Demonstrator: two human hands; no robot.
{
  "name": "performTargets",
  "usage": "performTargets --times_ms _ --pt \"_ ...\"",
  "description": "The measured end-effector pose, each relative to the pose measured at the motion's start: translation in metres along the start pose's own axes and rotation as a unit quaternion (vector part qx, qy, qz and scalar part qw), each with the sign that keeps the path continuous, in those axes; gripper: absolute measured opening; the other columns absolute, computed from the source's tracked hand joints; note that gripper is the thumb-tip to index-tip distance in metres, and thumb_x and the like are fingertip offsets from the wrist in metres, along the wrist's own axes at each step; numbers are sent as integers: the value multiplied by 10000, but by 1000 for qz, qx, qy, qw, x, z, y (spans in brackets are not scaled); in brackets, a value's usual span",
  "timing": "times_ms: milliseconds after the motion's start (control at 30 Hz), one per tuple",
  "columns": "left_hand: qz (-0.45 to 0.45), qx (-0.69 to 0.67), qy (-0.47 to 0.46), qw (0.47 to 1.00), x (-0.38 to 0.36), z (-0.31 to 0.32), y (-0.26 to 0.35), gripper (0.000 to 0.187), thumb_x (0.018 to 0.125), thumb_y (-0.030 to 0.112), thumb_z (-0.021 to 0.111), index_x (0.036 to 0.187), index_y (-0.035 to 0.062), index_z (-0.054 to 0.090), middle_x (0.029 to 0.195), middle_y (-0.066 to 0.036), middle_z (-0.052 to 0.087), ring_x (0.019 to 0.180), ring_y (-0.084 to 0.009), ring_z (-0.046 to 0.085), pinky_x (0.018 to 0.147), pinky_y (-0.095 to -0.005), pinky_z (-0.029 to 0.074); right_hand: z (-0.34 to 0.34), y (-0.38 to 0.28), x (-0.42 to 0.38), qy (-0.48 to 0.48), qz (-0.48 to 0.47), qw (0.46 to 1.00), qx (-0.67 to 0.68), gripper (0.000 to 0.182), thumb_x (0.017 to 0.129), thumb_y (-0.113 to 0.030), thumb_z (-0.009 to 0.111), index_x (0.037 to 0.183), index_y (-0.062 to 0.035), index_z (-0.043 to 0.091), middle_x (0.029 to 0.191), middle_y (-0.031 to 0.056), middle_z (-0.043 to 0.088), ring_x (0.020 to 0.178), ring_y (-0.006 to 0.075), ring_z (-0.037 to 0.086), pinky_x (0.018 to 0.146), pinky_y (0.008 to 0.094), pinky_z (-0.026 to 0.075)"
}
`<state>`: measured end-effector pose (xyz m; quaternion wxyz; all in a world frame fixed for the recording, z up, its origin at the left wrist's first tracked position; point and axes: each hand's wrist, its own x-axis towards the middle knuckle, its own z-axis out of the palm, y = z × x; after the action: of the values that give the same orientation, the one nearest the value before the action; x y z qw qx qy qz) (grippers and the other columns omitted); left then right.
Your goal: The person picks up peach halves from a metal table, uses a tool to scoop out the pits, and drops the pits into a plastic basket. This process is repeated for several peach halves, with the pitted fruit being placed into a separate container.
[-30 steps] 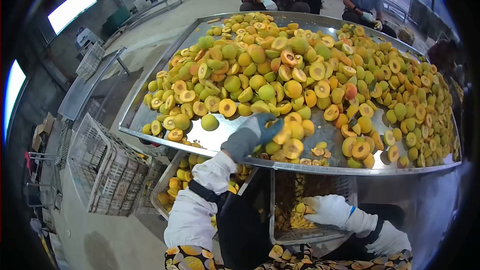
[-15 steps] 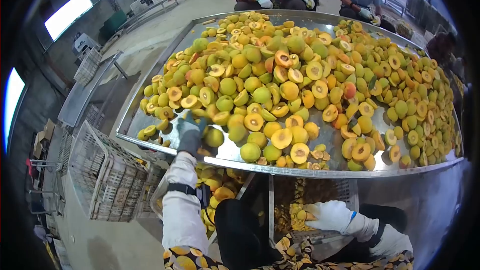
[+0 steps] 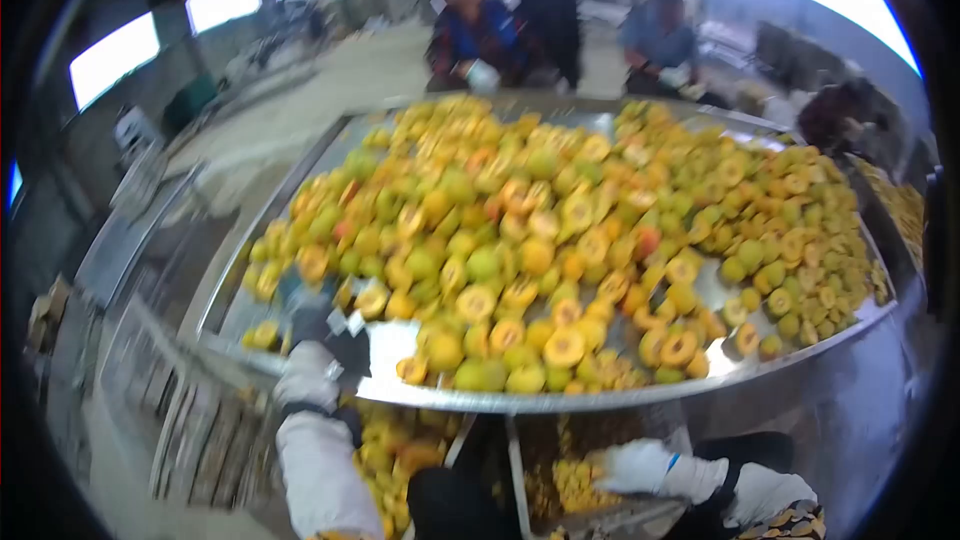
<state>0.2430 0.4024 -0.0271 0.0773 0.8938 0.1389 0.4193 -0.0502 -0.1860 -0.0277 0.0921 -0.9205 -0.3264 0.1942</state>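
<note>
Halved yellow-green and orange fruit (image 3: 500,230) is heaped over a metal-rimmed table (image 3: 520,401). My left hand (image 3: 325,325), in a dark glove, is over the table's near left part, beside the fruit; motion blur smears its fingers. Below the table's front edge, my right hand (image 3: 636,467) wears a white glove and is over a crate of small yellow pieces (image 3: 578,488). Its fingers are bent together near the pieces, and what they hold is too blurred to name. Larger fruit (image 3: 395,455) fills another container between my arms.
Across the table are a person in a plaid sleeve (image 3: 485,45) and a person in a blue-grey shirt (image 3: 660,40), both with white gloves. Another person (image 3: 850,115) is at the far right. Plastic crates (image 3: 200,430) stand at the lower left, near a metal bench (image 3: 135,240).
The view has tilted up and swung, so the table appears lower. My left hand has moved away from the green fruit it was beside. My right hand remains over the crate.
</note>
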Motion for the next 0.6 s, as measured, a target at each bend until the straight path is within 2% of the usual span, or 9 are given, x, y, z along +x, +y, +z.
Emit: performTargets --times_ms 33,100,167,233,300,367,533,567,600 --pt "-52 -31 -99 993 26 16 -39 934 764 471 780 1458 -23 397 1461 -274 435 1334 -419 436 1117 -452 367 9 5 -1 -13 3 1000 20 578 900 -593 555 1318 -196 593 942 130 727 717 342 707 589 452 570" --pt "-75 -186 -139 970 35 31 -69 1045 723 466 789 1542 55 286 1501 -302 381 1365 -463 404 1138 -458 353 40 21 7 -45 -13 998 38 583 908 -600 556 1315 -182 576 939 167 716 775 366 707 667 452 575" --pt "-127 -53 -219 966 45 52 -67 1026 681 428 798 1541 139 319 1400 -304 471 1266 -447 506 1062 -479 428 23 18 3 -49 -32 997 44 621 880 -530 627 1355 -139 547 1016 169 704 930 338 683 796 454 537" --pt "-92 -96 -141 981 42 57 -60 783 736 388 818 1373 55 509 1314 -252 544 1193 -428 561 993 -468 475 3 6 7 -43 -10 998 43 480 892 -491 627 1211 -132 609 899 157 696 827 371 677 693 473 537" --pt "-167 -320 -247 899 45 79 -61 665 772 348 811 1259 -17 544 1155 -236 631 1054 -383 626 903 -449 506 0 0 11 -40 -22 998 40 450 894 -489 624 1179 -141 617 858 149 689 791 376 673 651 479 534" --pt "-78 -180 -205 959 24 88 -64 603 787 358 808 1156 -48 558 1004 -215 665 909 -334 646 818 -437 516 0 -4 20 -54 -43 997 47 453 875 -499 638 1168 -154 618 821 137 679 750 370 668 613 483 527" --pt "1 -111 -351 930 13 50 9 461 821 425 769 908 -26 723 881 -218 730 784 -340 702 718 -444 535 8 -18 19 -17 -86 995 40 441 848 -513 647 1102 -152 628 763 130 663 716 366 660 586 487 515" --pt "21 -117 -367 923 2 52 26 452 833 418 753 991 -5 724 891 -217 727 796 -338 704 720 -438 536 12 -20 18 -12 -95 994 43 430 846 -514 648 1080 -153 630 752 128 660 712 365 658 581 487 511" --pt "56 -338 -326 881 -12 59 40 446 807 402 786 925 -12 671 802 -180 698 698 -321 661 653 -444 511 11 -23 17 -12 -99 994 40 416 843 -511 652 1056 -155 628 745 126 658 707 364 657 576 487 508"
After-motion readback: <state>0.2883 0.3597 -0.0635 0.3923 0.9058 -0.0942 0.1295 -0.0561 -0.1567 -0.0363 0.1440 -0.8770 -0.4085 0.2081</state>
